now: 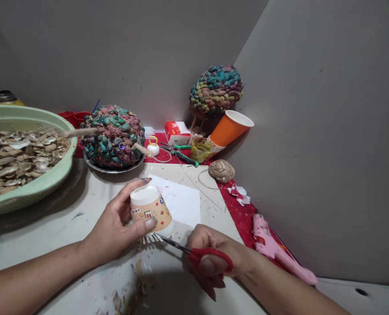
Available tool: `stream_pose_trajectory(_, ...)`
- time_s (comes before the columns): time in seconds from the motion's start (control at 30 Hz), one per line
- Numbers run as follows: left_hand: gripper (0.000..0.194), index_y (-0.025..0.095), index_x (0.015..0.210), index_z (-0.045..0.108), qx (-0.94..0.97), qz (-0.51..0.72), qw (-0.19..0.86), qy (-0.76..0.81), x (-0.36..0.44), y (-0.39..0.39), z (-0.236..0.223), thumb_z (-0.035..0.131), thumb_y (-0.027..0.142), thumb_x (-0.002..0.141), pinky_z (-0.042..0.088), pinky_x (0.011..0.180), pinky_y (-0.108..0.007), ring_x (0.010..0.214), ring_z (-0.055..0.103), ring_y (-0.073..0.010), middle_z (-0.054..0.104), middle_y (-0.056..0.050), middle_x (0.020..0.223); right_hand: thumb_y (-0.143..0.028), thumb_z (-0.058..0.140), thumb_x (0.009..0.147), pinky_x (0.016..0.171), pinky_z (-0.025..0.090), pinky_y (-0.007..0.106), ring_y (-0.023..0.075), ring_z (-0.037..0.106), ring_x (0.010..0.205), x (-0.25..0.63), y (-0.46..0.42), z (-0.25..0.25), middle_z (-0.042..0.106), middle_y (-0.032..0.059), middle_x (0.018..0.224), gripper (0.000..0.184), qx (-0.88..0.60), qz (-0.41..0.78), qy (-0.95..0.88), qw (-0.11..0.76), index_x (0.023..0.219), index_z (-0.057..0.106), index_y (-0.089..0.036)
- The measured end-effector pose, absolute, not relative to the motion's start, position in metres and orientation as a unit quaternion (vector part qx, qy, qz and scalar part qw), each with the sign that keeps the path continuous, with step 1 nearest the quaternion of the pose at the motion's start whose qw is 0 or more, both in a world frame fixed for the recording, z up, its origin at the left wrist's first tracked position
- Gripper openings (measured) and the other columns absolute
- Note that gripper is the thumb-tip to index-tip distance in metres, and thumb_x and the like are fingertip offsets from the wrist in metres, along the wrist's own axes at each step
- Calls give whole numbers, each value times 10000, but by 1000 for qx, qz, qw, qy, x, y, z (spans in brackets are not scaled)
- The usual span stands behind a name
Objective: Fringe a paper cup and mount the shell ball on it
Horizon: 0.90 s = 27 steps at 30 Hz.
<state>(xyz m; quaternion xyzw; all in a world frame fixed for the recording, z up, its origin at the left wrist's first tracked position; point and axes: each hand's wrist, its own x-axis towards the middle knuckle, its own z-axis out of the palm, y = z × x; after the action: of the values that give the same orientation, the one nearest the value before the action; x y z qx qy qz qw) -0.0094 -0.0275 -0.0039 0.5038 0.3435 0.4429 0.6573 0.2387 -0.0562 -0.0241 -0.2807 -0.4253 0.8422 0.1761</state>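
Note:
My left hand [118, 225] grips an upside-down paper cup [150, 209], its thumb across the printed side and fingers behind. The cup has a white base, an orange patterned band and a rim cut into narrow strips that splay outward. In my right hand [210, 253] is a pair of scissors [210, 256] with red handles. Their blade tips touch or nearly touch the fringed rim; whether the blades are parted I cannot make out. A white sheet of paper [184, 203] lies just behind the cup.
A green basket [50, 183] of shells stands left. Beside it a colourful shell-covered ball [114, 135] sits in a metal dish. Farther back are green-handled pliers [186, 157], an orange cup [229, 129] and another ball [217, 89]. Twine [221, 170] and a pink glue gun [276, 251] lie right.

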Motion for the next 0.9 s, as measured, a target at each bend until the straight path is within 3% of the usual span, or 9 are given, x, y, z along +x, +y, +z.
stream_pose_trajectory(0.13, 602, 301, 1293, 558, 519, 448, 639, 348, -10, -28, -5, 838, 290, 760, 507, 1004, -354, 1208, 616, -280, 608, -64, 1377, -476, 841, 641, 321, 436, 196, 66, 396, 305, 236, -58, -28, 435, -50, 370, 489, -257, 862, -379, 216, 468, 541, -131)
stream_pose_trajectory(0.23, 607, 294, 1300, 549, 523, 446, 637, 350, -10, -28, -5, 833, 297, 764, 489, 1036, -396, 1241, 594, -304, 585, -80, 1408, -459, 848, 651, 317, 427, 186, 42, 342, 305, 235, -58, -27, 404, -63, 383, 508, -245, 867, -371, 226, 458, 507, -136)
stream_pose_trajectory(0.4, 610, 272, 1299, 552, 520, 448, 638, 349, -9, -28, -6, 835, 287, 759, 497, 1028, -419, 1236, 595, -325, 586, -99, 1398, -465, 836, 686, 301, 348, 153, 51, 385, 324, 235, -57, -24, 391, -49, 393, 548, -239, 862, -385, 228, 431, 482, -134)
stream_pose_trajectory(0.57, 602, 269, 1279, 550, 495, 444, 665, 341, -8, -27, -5, 844, 282, 754, 534, 953, -348, 1130, 651, -265, 670, -75, 1253, -510, 853, 661, 316, 349, 160, 33, 319, 308, 234, -56, -18, 352, -75, 386, 599, -249, 856, -406, 202, 419, 440, -150)
stream_pose_trajectory(0.7, 606, 261, 1275, 543, 445, 452, 700, 328, -7, -25, -4, 848, 283, 752, 558, 878, -303, 1032, 682, -220, 689, -69, 1224, -586, 854, 636, 325, 308, 183, 67, 397, 318, 240, -56, -20, 447, -22, 378, 591, -250, 844, -442, 174, 445, 537, -125)
stream_pose_trajectory(0.9, 550, 236, 1273, 563, 366, 472, 734, 323, -6, -19, -2, 816, 258, 784, 560, 896, -305, 1063, 687, -233, 691, -68, 1218, -685, 842, 592, 367, 319, 201, 96, 476, 365, 246, -56, -29, 574, 56, 456, 638, -237, 826, -488, 154, 572, 681, -68)
